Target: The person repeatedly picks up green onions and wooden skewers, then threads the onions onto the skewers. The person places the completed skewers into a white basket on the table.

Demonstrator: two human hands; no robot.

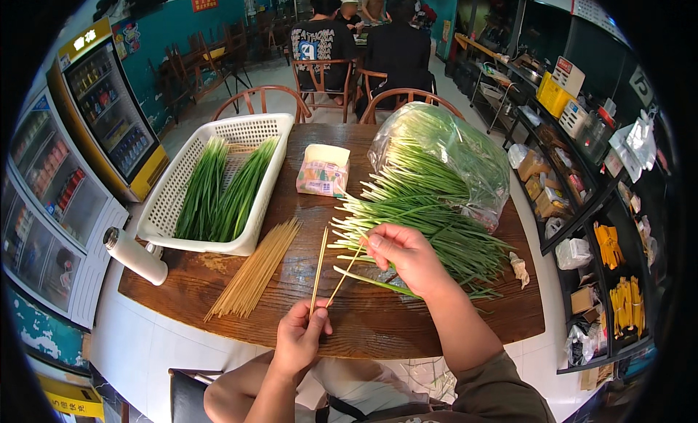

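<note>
My left hand [304, 334] pinches the lower ends of a few thin bamboo skewers [320, 267] above the table's near edge. One skewer slants up to the right, and my right hand [397, 254] holds its upper end between thumb and fingers. Beneath and beyond my right hand lies a large pile of garlic chives [436, 226], pale ends to the left, partly in a clear plastic bag [469, 145]. One chive stalk [371, 281] lies apart at the near side. Left of my hands, a fanned heap of bamboo skewers [255, 270] rests on the wooden table [371, 335].
A white perforated plastic basket [277, 177] holds two chive bundles [202, 188] at the left. A paper tissue pack [323, 172] sits mid-table, a white bottle [136, 256] leans near the left edge. Chairs [262, 98] and seated people [324, 46] are beyond; shelves [578, 248] stand right.
</note>
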